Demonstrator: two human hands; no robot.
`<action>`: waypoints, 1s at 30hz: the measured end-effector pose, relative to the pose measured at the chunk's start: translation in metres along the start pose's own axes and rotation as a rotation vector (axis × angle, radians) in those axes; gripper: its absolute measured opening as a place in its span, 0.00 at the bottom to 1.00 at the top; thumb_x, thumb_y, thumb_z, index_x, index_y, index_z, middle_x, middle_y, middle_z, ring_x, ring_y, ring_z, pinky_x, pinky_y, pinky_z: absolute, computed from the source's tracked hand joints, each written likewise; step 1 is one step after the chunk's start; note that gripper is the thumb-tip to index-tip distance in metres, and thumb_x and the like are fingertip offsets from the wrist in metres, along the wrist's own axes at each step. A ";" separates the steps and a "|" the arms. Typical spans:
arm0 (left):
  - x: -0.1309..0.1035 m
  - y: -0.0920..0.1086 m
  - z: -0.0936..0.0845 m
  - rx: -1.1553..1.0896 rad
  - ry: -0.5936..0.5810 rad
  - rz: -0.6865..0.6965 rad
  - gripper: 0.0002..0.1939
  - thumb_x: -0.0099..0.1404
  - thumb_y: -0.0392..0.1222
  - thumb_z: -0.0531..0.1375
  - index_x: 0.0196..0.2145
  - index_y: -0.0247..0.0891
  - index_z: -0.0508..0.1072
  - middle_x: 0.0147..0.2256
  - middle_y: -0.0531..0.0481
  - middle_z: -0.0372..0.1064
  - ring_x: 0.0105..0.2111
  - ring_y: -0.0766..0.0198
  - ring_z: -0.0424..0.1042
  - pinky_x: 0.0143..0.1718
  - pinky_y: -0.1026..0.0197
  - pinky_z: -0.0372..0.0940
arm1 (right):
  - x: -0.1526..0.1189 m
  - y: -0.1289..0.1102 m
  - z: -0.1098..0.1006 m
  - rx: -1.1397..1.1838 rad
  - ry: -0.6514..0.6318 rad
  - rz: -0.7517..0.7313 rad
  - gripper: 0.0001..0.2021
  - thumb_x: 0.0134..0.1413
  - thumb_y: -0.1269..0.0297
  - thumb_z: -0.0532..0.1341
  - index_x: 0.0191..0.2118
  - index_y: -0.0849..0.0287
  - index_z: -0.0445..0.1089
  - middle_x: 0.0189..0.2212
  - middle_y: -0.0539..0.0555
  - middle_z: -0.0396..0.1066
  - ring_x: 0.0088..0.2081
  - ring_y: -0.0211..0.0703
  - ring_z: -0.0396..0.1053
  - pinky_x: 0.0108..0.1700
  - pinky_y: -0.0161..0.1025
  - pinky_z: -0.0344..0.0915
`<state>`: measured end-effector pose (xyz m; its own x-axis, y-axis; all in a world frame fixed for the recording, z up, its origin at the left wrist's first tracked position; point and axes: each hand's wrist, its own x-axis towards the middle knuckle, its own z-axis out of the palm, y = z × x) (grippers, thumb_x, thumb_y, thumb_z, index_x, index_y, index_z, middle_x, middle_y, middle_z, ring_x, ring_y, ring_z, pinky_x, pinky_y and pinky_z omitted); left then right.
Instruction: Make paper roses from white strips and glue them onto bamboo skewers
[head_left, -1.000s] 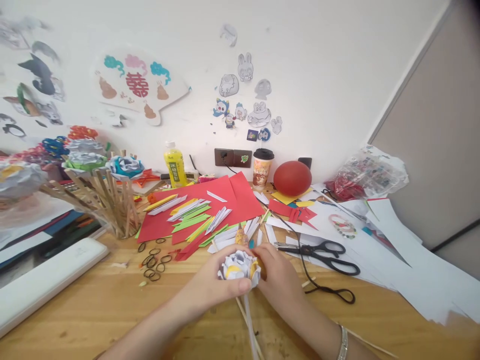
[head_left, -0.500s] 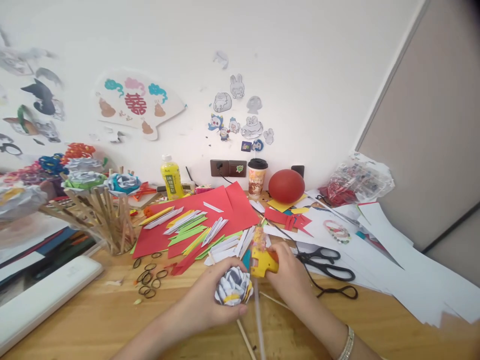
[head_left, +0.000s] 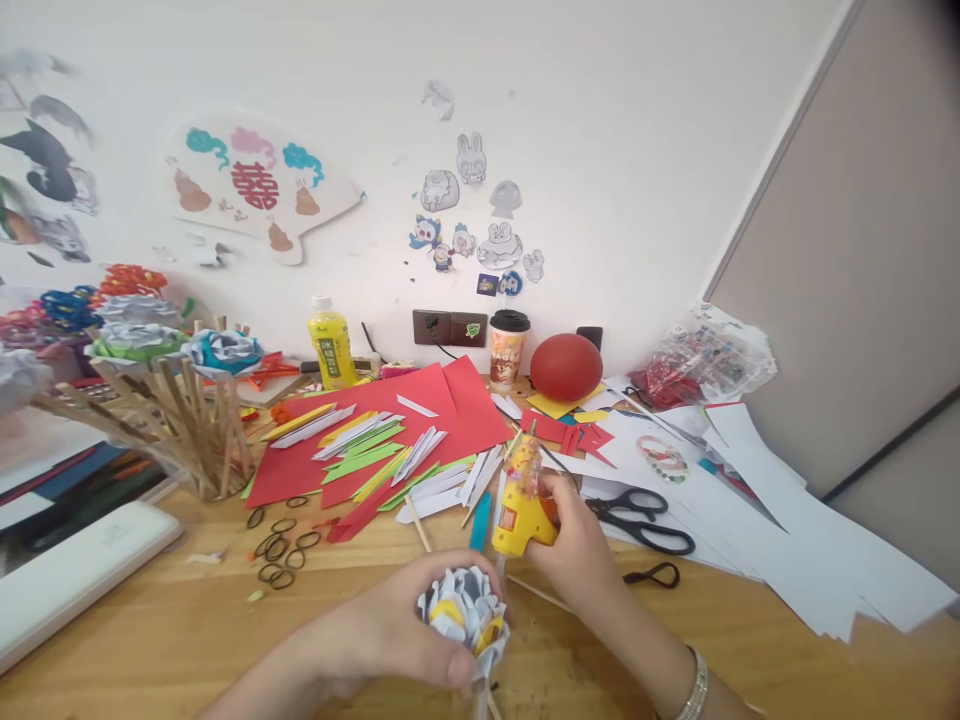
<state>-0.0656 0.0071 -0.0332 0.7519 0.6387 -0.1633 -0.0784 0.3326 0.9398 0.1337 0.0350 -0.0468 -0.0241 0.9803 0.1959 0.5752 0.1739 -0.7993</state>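
Leftward, sticks (head_left: pixel 187 420) in clear container (head_left: pixel 178 472), left hand (head_left: pixel 405 622) cupping paper flower (head_left: pixel 465 608)

Bright, diffuse light; blurred left edge

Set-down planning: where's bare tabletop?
Front left: wood between the white case, black bands and left hand. Front right: wood between right forearm and white sheets. Crowded: back centre, folded strips on red sheets; scissors right of glue gun.
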 end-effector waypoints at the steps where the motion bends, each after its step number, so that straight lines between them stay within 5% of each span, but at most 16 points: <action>1: 0.000 0.000 0.001 -0.039 0.007 -0.014 0.28 0.40 0.45 0.72 0.38 0.37 0.68 0.36 0.50 0.69 0.30 0.66 0.68 0.31 0.64 0.63 | 0.000 0.000 0.000 -0.005 -0.013 -0.012 0.19 0.38 0.69 0.59 0.42 0.57 0.60 0.39 0.54 0.70 0.39 0.49 0.69 0.41 0.42 0.61; 10: -0.001 -0.005 0.005 -0.067 0.024 -0.034 0.31 0.38 0.46 0.73 0.38 0.36 0.66 0.31 0.52 0.69 0.27 0.67 0.70 0.27 0.66 0.63 | -0.007 -0.002 -0.003 -0.131 -0.094 -0.053 0.14 0.40 0.67 0.59 0.37 0.57 0.60 0.36 0.55 0.70 0.36 0.49 0.68 0.36 0.39 0.60; 18: 0.001 -0.007 0.001 -0.069 -0.029 0.054 0.27 0.47 0.44 0.70 0.43 0.40 0.64 0.41 0.50 0.69 0.32 0.69 0.69 0.34 0.65 0.62 | -0.004 -0.001 -0.003 -0.126 -0.030 -0.025 0.14 0.42 0.67 0.59 0.39 0.57 0.59 0.35 0.54 0.70 0.35 0.47 0.68 0.35 0.38 0.59; 22: -0.002 -0.003 -0.010 0.230 0.095 0.155 0.26 0.50 0.40 0.66 0.47 0.44 0.64 0.45 0.50 0.69 0.40 0.61 0.69 0.39 0.61 0.63 | -0.004 0.000 -0.005 -0.196 -0.020 -0.017 0.15 0.40 0.67 0.61 0.38 0.57 0.60 0.34 0.54 0.70 0.36 0.48 0.68 0.35 0.38 0.58; 26: -0.007 0.010 -0.010 0.686 0.280 0.107 0.37 0.48 0.32 0.63 0.55 0.49 0.60 0.56 0.51 0.60 0.53 0.52 0.62 0.52 0.55 0.59 | -0.003 -0.001 -0.005 -0.215 -0.017 -0.039 0.15 0.41 0.62 0.63 0.37 0.56 0.61 0.34 0.54 0.69 0.35 0.47 0.68 0.33 0.37 0.58; 30: -0.008 0.017 0.000 0.843 0.271 0.040 0.42 0.46 0.32 0.62 0.59 0.49 0.57 0.58 0.51 0.59 0.54 0.52 0.63 0.55 0.56 0.58 | -0.005 -0.002 -0.005 -0.241 -0.018 -0.066 0.16 0.42 0.60 0.63 0.38 0.56 0.62 0.34 0.53 0.70 0.33 0.47 0.68 0.31 0.36 0.57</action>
<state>-0.0727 0.0080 -0.0158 0.5695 0.8170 -0.0909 0.4881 -0.2471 0.8371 0.1367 0.0291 -0.0436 -0.0817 0.9695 0.2310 0.7501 0.2124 -0.6263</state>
